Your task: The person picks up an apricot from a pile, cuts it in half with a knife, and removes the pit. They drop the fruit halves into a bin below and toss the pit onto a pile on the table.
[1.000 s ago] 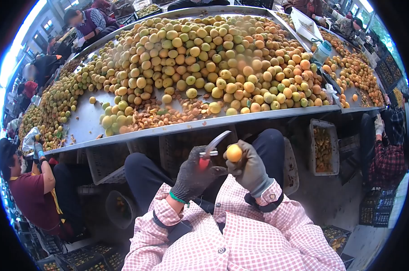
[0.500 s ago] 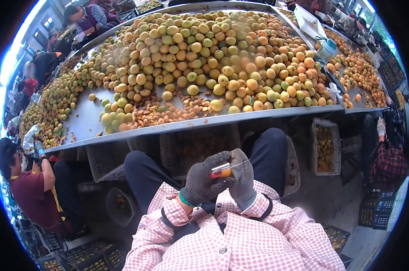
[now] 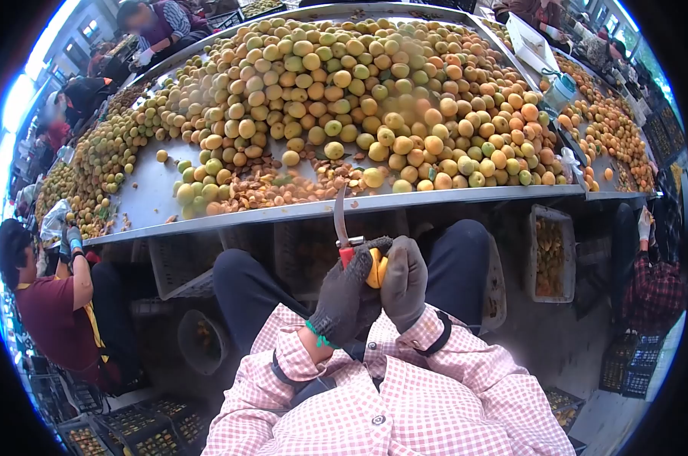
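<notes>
My left hand (image 3: 342, 298), in a dark knitted glove, is closed round the red handle of a curved knife (image 3: 341, 226), whose blade points up toward the table edge. Beside it, my right hand (image 3: 404, 283), in a grey glove, is closed on a yellow-orange fruit (image 3: 376, 268). The fruit looks split and sits between both hands, touching the left fingers too. Both hands are above my lap. Beyond them, a big heap of yellow-green and orange fruits (image 3: 313, 99) lies on the metal table (image 3: 155, 186), with fruit pieces (image 3: 272, 188) near its front edge.
Crates stand under the table, one with fruit (image 3: 552, 254) at the right. A round bucket (image 3: 202, 343) stands at lower left. A blue-lidded bottle (image 3: 560, 91) and a white tray (image 3: 530, 42) are at upper right. People (image 3: 59, 327) sit on both sides.
The knife blade has swung from across the fruit to pointing upward. The fruit, whole a second ago, now looks split. My hands have come together, and the view has shifted slightly.
</notes>
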